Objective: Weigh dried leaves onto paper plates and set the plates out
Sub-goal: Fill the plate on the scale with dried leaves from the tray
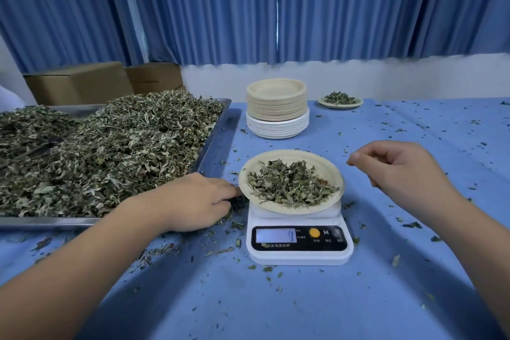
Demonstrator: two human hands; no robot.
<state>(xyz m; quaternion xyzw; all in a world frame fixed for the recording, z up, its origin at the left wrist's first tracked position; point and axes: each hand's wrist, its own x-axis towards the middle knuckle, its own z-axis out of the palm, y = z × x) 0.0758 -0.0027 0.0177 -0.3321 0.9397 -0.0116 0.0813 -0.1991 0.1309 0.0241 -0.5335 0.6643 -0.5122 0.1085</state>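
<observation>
A paper plate (249, 171) heaped with dried leaves (292, 183) sits on a white digital scale (299, 252) in the middle of the blue table. My left hand (200, 200) lies on the table just left of the plate, fingers curled around a few loose leaves beside the tray corner. To the right of the plate, above the table, my right hand (400, 167) hovers with its fingers loosely curled and nothing visible in them. A large metal tray (218, 138) piled with dried leaves (110, 149) fills the left side.
A tall stack of paper plates (276, 107) stands behind the scale. One filled plate (340, 101) rests at the far back right. Cardboard boxes (80, 81) stand behind the tray. Leaf crumbs are scattered over the blue tablecloth (414, 124). Blue curtains hang behind.
</observation>
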